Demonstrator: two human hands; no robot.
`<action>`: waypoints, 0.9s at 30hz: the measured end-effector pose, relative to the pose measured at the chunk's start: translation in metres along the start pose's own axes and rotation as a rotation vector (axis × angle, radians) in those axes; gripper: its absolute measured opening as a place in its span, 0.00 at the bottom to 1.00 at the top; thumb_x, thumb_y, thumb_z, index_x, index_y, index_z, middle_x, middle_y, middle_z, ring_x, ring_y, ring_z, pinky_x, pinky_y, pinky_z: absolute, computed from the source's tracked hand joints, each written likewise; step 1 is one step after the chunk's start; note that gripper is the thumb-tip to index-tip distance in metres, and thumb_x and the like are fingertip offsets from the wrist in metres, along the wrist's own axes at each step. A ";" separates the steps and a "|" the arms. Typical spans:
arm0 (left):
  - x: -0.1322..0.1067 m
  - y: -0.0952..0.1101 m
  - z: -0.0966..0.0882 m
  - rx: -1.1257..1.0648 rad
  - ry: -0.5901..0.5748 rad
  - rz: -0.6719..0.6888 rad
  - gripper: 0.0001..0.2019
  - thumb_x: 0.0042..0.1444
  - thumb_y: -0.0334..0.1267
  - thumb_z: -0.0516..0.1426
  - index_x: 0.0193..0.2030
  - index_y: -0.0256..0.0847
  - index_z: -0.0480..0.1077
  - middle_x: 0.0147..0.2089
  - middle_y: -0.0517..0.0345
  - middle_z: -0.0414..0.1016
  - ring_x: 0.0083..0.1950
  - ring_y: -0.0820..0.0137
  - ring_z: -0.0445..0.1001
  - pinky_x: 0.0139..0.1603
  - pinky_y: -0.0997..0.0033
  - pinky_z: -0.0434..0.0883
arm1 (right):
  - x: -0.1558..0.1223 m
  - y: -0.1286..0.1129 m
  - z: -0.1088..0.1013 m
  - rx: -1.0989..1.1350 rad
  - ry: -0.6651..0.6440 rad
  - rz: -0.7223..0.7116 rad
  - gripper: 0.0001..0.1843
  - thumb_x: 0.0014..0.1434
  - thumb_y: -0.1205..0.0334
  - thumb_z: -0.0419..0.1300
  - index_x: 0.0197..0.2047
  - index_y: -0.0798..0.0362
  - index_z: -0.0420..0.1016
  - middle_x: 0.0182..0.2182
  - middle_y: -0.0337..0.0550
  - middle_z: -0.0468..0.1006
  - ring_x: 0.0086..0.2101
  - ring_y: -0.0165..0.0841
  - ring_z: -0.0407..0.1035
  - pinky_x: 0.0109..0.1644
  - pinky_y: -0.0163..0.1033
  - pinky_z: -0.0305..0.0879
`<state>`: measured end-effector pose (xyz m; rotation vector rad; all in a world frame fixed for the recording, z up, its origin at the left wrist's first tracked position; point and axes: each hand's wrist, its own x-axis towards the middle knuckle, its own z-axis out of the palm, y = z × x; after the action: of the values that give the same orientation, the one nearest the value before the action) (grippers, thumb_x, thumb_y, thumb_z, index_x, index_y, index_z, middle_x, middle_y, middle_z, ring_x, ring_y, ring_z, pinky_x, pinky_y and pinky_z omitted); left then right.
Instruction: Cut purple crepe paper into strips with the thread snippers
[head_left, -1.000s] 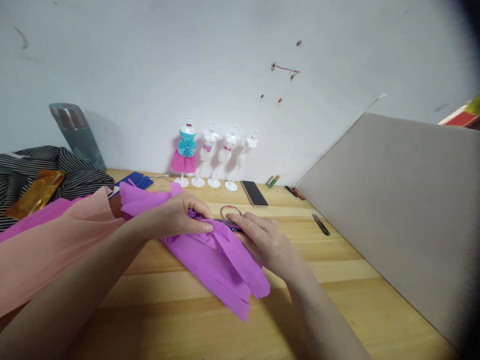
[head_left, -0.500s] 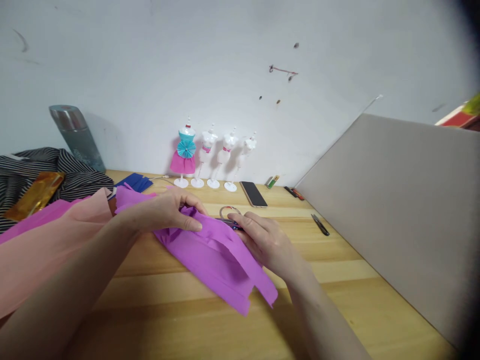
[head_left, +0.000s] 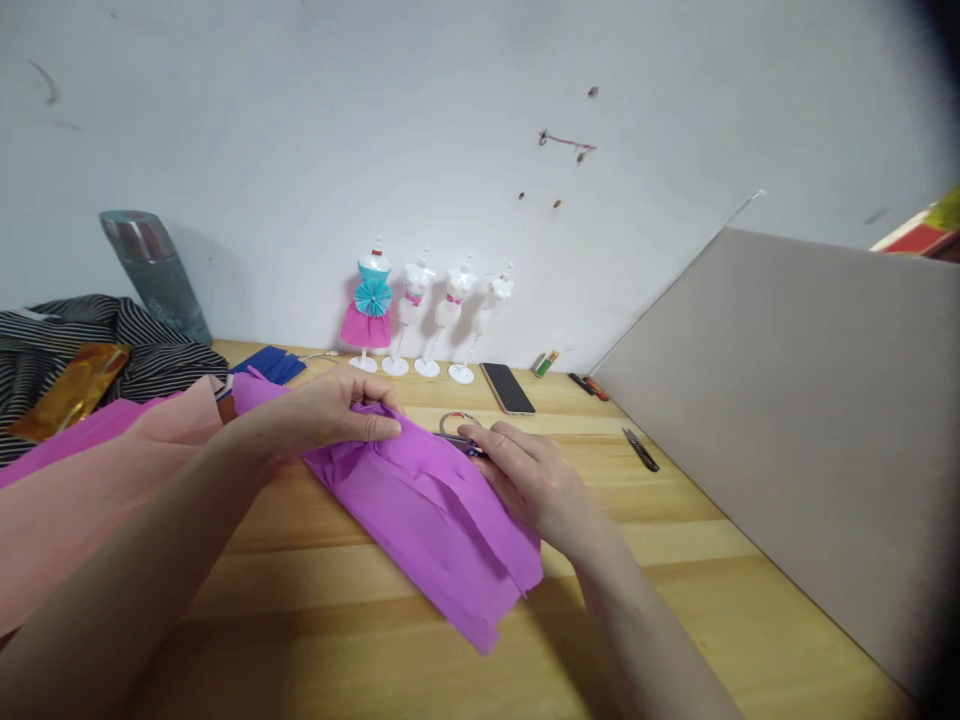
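Purple crepe paper (head_left: 427, 520), folded and creased, slants across the middle of the table with its loose end toward me. My left hand (head_left: 337, 408) pinches its upper edge between thumb and fingers. On the paper's right side my right hand (head_left: 529, 480) is closed around a pair of scissors (head_left: 469, 446); only a dark part near the handle shows. The blades are hidden by the paper, so whether they are apart cannot be seen. Just behind the scissors lies a thin ring (head_left: 459, 416) on the table.
Several small white dress forms (head_left: 448, 310) stand along the wall, one dressed in blue and pink. A phone (head_left: 508, 388), a box cutter (head_left: 640, 450) and a grey panel (head_left: 780, 400) are rightward. Peach paper (head_left: 112, 500), striped cloth (head_left: 172, 350) and a flask (head_left: 161, 270) are leftward.
My left hand has risen slightly with the paper's upper edge. The near end of the paper has shifted, its two layers now closer together. My right hand has barely moved.
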<state>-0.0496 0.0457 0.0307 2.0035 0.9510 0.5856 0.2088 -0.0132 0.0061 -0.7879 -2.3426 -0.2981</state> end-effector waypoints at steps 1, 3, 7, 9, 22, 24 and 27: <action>0.000 0.000 0.001 -0.010 0.010 -0.011 0.12 0.48 0.46 0.61 0.33 0.39 0.76 0.30 0.59 0.74 0.33 0.72 0.69 0.33 0.75 0.65 | 0.000 0.000 0.000 -0.007 0.004 -0.003 0.14 0.68 0.65 0.50 0.54 0.57 0.66 0.33 0.48 0.76 0.29 0.31 0.71 0.30 0.35 0.68; 0.000 0.002 0.003 -0.021 0.029 -0.020 0.11 0.48 0.45 0.61 0.31 0.38 0.75 0.28 0.60 0.72 0.31 0.73 0.67 0.32 0.76 0.64 | 0.000 0.000 0.001 -0.022 0.014 -0.008 0.14 0.67 0.65 0.50 0.54 0.58 0.65 0.33 0.48 0.77 0.29 0.32 0.71 0.30 0.35 0.68; 0.001 0.005 0.007 -0.017 0.065 0.009 0.11 0.47 0.44 0.61 0.28 0.38 0.74 0.27 0.60 0.71 0.31 0.73 0.66 0.31 0.76 0.63 | -0.004 0.002 0.005 -0.030 0.017 0.008 0.15 0.67 0.65 0.51 0.56 0.57 0.65 0.34 0.49 0.77 0.31 0.33 0.72 0.31 0.35 0.69; 0.001 0.006 0.009 -0.013 0.075 0.027 0.11 0.48 0.45 0.61 0.28 0.38 0.74 0.28 0.60 0.72 0.32 0.73 0.67 0.31 0.75 0.64 | -0.006 0.003 0.007 -0.026 0.002 0.015 0.17 0.66 0.67 0.52 0.58 0.57 0.64 0.35 0.49 0.77 0.32 0.34 0.73 0.32 0.36 0.70; 0.005 0.003 0.014 0.015 0.053 0.106 0.08 0.47 0.42 0.61 0.27 0.39 0.75 0.28 0.59 0.75 0.32 0.73 0.70 0.33 0.77 0.67 | -0.009 0.004 0.007 0.092 -0.071 0.071 0.19 0.66 0.69 0.50 0.60 0.56 0.61 0.40 0.51 0.76 0.37 0.35 0.73 0.38 0.39 0.72; 0.004 0.004 0.013 0.008 0.036 0.114 0.08 0.47 0.41 0.61 0.27 0.39 0.75 0.28 0.59 0.76 0.32 0.73 0.70 0.34 0.77 0.67 | -0.008 0.003 0.006 0.114 -0.081 0.083 0.18 0.66 0.68 0.51 0.59 0.57 0.62 0.40 0.52 0.76 0.38 0.35 0.73 0.39 0.39 0.72; 0.004 0.005 0.013 0.000 0.008 0.110 0.07 0.48 0.40 0.61 0.27 0.39 0.76 0.28 0.59 0.76 0.31 0.73 0.71 0.34 0.77 0.67 | -0.007 0.000 0.003 0.122 -0.094 0.100 0.18 0.66 0.67 0.51 0.59 0.58 0.62 0.42 0.54 0.76 0.40 0.36 0.73 0.41 0.40 0.73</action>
<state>-0.0368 0.0407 0.0277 2.0646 0.8494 0.6536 0.2113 -0.0148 -0.0009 -0.8718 -2.3734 -0.0757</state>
